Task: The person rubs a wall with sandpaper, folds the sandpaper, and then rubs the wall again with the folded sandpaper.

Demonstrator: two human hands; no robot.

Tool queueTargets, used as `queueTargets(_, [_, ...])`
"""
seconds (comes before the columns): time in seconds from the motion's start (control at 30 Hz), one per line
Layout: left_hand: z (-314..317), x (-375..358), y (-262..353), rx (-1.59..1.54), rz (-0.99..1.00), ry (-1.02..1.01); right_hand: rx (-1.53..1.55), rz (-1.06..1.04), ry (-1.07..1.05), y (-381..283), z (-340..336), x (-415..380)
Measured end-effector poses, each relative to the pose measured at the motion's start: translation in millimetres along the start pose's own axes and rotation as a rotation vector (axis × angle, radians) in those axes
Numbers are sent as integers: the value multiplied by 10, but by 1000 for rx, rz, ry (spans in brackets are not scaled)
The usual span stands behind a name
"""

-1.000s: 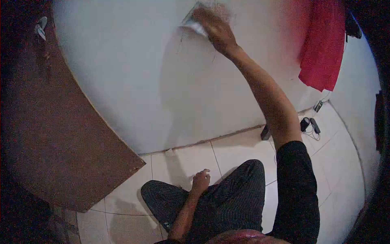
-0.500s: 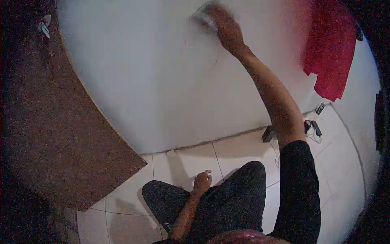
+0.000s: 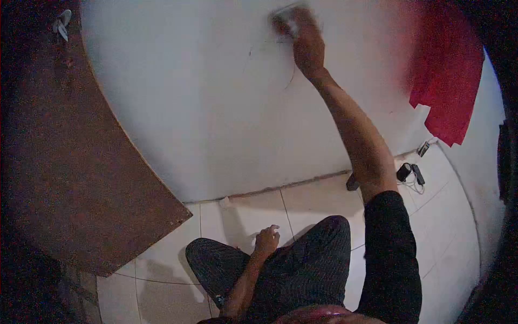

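High on the white wall (image 3: 216, 108), my right hand (image 3: 308, 46) is closed on a blurred grey-and-white flat thing (image 3: 291, 24) pressed to or held close against the surface. Its kind cannot be made out through the motion. Thin dark marks show on the wall just below and left of that hand. Down between my knees, my left hand (image 3: 266, 241) hangs low over the lap with curled fingers. Something small and whitish shows at its fingertips, too small to name.
A brown board or door (image 3: 108, 178) stands at the left, with a metal handle (image 3: 62, 24). Red paint or covering (image 3: 448, 81) marks the wall at right. On the tiled floor (image 3: 318, 200) lie a dark block (image 3: 352, 182) and black adapters with cables (image 3: 413, 174).
My right hand has shifted a little right and slightly down along the wall with the thing in it. The view has moved slightly; my left hand stays in the lap.
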State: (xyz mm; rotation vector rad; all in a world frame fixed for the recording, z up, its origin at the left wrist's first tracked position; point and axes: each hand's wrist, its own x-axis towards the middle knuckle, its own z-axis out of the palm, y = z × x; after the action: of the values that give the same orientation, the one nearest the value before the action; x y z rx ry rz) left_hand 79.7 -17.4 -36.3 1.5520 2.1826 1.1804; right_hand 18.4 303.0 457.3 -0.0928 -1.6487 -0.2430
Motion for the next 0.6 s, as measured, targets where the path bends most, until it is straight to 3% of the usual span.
queueTargets(0.1, [-98, 8, 86, -97, -140, -135, -158, -165, 55, 48, 186, -81])
queueTargets(0.13, [-104, -11, 68, -75, -88, -88, -32, -352, -130, 21, 106, -60])
queueTargets(0.17, [-73, 2, 65, -61, -36, -36, -28, -362, -133, -18, 76, -31])
queueTargets(0.23, [-110, 28, 123, -47, -71, -65, 90, 35, 0, -118, -65, 11])
queueTargets(0.27, [-147, 22, 186, -30, -108, -96, 109, 405, -1, -285, -151, 107])
queueTargets(0.3, [-120, 13, 170, -34, -109, -94, 111, 402, -5, -224, -87, 72])
queueTargets(0.37, [-62, -32, 101, -76, -21, -14, 40, -299, -52, -42, 57, -57])
queueTargets(0.4, [-35, 11, 113, -83, -16, -7, 4, -444, -210, 38, 29, -59])
queueTargets(0.43, [-58, 25, 161, -84, -64, -53, 3, -446, -212, 64, 22, -46])
queueTargets(0.5, [-94, 17, 171, -78, -111, -106, -100, 27, 71, 108, 35, -27])
queueTargets(0.53, [-79, 17, 158, -66, -92, -95, -98, 25, 71, 119, 36, -40])
queueTargets(0.6, [-60, -48, 110, -50, -75, -85, -74, -230, -109, 41, -32, -97])
